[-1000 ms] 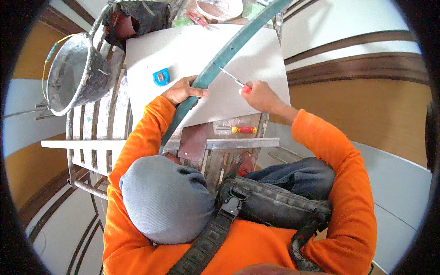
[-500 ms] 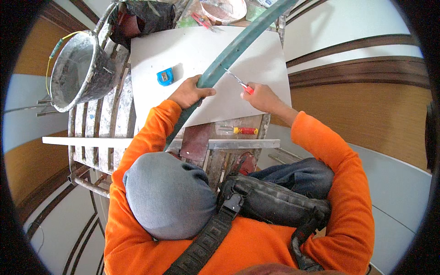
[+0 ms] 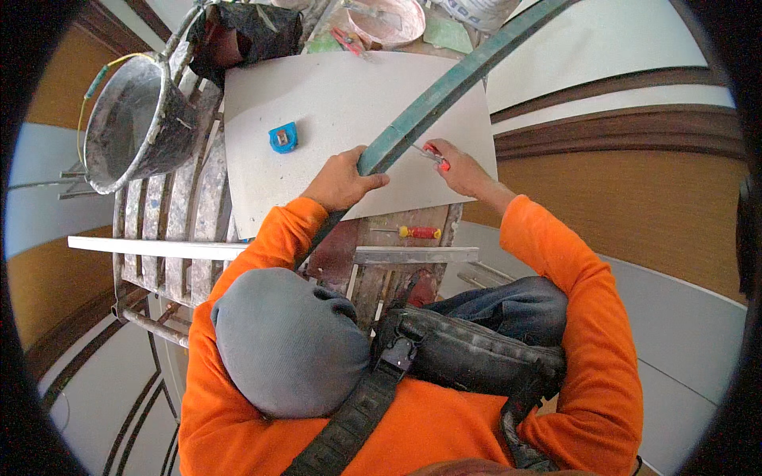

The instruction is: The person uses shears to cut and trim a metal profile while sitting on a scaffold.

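Across the white board (image 3: 317, 95) runs a long green bar (image 3: 436, 99), slanting from my lap side up to the far right. My left hand (image 3: 345, 181) is closed around its near part, thumb over the side. To the right of the bar, my right hand (image 3: 464, 170) grips a slim metal tool with red handle parts (image 3: 435, 155). The tool's thin tip reaches the bar's right edge; its exact kind is unclear. A blue tape measure (image 3: 283, 138) lies on the board left of my left hand.
A yellow-and-red screwdriver (image 3: 419, 232) rests near the board's front edge. Pale strips (image 3: 159, 247) cross the slatted bench (image 3: 178, 202). A dirty bucket (image 3: 131, 127) stands left. Behind the board are red-handled pliers (image 3: 349, 41), a pinkish tub (image 3: 389, 28) and a black bag (image 3: 246, 36).
The green bar has shifted toward me and to the right, along with my left hand. My right hand has turned, and the tool in it shows less of its metal shaft.
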Action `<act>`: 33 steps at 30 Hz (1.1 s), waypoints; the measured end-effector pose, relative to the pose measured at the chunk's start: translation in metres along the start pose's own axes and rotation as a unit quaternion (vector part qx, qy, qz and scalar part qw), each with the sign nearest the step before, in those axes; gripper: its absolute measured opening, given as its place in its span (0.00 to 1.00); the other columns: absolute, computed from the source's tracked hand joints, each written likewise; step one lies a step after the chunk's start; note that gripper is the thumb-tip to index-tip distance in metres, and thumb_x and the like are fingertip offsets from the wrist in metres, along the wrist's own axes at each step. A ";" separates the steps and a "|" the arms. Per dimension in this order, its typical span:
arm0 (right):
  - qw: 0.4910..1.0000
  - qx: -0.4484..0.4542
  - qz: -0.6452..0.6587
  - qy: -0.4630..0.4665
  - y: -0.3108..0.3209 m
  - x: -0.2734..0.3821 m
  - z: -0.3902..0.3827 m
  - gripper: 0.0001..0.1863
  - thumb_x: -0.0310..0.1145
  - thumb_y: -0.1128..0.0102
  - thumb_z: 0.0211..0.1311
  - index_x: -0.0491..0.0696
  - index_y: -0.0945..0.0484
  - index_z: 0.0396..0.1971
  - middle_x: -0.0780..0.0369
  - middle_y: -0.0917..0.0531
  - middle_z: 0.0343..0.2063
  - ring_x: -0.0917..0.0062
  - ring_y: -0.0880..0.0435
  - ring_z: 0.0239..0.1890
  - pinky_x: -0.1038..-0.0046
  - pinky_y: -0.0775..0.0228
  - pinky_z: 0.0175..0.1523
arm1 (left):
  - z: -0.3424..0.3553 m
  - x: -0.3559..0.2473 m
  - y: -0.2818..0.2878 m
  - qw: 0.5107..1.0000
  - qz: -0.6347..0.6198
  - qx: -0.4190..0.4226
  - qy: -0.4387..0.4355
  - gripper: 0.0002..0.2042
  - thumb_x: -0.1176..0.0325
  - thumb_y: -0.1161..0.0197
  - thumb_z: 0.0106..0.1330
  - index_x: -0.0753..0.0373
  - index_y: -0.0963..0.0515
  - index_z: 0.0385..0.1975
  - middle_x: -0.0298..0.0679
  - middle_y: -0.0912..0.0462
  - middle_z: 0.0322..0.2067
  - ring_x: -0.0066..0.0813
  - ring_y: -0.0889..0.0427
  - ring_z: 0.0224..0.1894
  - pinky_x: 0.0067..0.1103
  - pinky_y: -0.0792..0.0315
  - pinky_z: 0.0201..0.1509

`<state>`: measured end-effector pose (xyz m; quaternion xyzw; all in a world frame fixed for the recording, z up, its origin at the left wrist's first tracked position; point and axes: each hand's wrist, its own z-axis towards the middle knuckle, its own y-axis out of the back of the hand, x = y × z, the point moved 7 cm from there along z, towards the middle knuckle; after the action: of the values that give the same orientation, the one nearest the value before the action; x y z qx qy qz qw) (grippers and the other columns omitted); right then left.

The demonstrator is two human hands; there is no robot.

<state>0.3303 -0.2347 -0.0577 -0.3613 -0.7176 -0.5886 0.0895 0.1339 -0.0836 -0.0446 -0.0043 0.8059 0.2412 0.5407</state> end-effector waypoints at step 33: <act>0.994 -0.068 -0.016 0.086 0.016 0.028 0.012 0.16 0.25 0.45 0.62 0.43 0.26 0.51 0.48 0.19 0.48 0.52 0.20 0.49 0.56 0.28 0.59 | -0.025 -0.001 -0.003 0.925 -0.327 0.189 0.043 0.40 0.34 0.32 0.57 0.72 0.25 0.49 0.38 0.22 0.25 0.28 0.17 0.25 0.22 0.19 0.30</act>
<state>0.3236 -0.2117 -0.0335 -0.3032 -0.6715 -0.6661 0.1163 0.1136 -0.0960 -0.0377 -0.1761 0.8130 -0.1062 0.5447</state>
